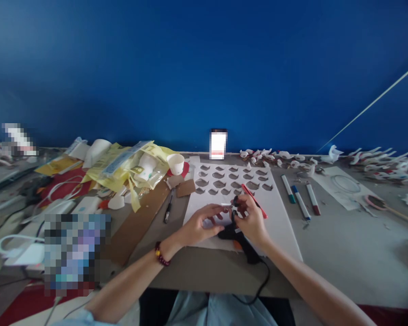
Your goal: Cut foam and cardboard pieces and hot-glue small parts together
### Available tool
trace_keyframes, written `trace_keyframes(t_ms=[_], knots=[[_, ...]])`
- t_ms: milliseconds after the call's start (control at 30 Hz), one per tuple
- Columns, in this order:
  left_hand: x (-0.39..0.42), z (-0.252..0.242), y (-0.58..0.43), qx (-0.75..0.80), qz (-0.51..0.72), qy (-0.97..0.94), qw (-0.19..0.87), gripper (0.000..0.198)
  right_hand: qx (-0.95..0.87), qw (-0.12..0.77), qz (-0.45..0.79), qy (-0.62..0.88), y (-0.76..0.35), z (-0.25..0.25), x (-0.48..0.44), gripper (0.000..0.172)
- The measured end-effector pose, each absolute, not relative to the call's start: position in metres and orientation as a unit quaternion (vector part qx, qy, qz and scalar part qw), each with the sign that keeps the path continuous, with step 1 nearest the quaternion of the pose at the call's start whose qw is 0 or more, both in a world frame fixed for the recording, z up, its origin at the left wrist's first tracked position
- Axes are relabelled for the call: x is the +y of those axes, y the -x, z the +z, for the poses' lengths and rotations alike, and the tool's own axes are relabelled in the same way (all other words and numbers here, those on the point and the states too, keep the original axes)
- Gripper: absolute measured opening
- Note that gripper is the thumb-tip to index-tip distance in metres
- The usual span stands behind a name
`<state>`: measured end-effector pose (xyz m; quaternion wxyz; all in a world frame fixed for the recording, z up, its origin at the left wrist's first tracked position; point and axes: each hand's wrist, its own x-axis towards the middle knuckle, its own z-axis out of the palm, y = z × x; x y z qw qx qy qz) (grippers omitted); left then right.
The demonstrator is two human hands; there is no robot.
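My left hand (206, 222) is at the white sheet, thumb low and fingertips at a small white piece (225, 205). In my right hand (251, 219) are small scissors (235, 213) with black handle loops, their blades close to the white piece. The two hands nearly meet. Under them lies a black glue gun (246, 246) with its cord running toward my lap. The white sheet (272, 235) bears rows of small grey leaf- or fish-like shapes (219, 184). A red pen (262, 211) lies on the sheet, partly behind my right hand.
Several markers (301, 202) lie to the right, a black pen (168, 210) to the left. A paper cup (175, 164) stands beside yellow plastic bags (122, 165). A lit phone (218, 144) leans on the blue wall. Small white-and-red figures (285, 156) line the back edge.
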<state>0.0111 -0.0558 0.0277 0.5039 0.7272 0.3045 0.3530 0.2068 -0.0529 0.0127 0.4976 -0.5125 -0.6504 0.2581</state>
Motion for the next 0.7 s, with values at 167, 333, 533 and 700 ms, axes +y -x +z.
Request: trace_keyframes(t_ms=[167, 333, 533, 700], knots=[[-0.060, 0.032, -0.013, 0.284, 0.332, -0.740, 0.512, 0.050, -0.672, 0.508, 0.171, 0.512, -0.206, 0.014, -0.056, 0.030], [-0.059, 0.032, -0.017, 0.334, 0.369, -0.743, 0.448, 0.027, -0.650, 0.509, 0.201, 0.527, -0.205, 0.016, -0.058, 0.028], [-0.050, 0.022, -0.015, 0.363, 0.447, -0.721, 0.386, 0.019, -0.604, 0.506, 0.349, 0.507, -0.198, 0.014, -0.058, 0.023], [-0.049, 0.024, -0.014, 0.364, 0.460, -0.703, 0.402, 0.017, -0.590, 0.500, 0.394, 0.497, -0.195, 0.012, -0.058, 0.024]])
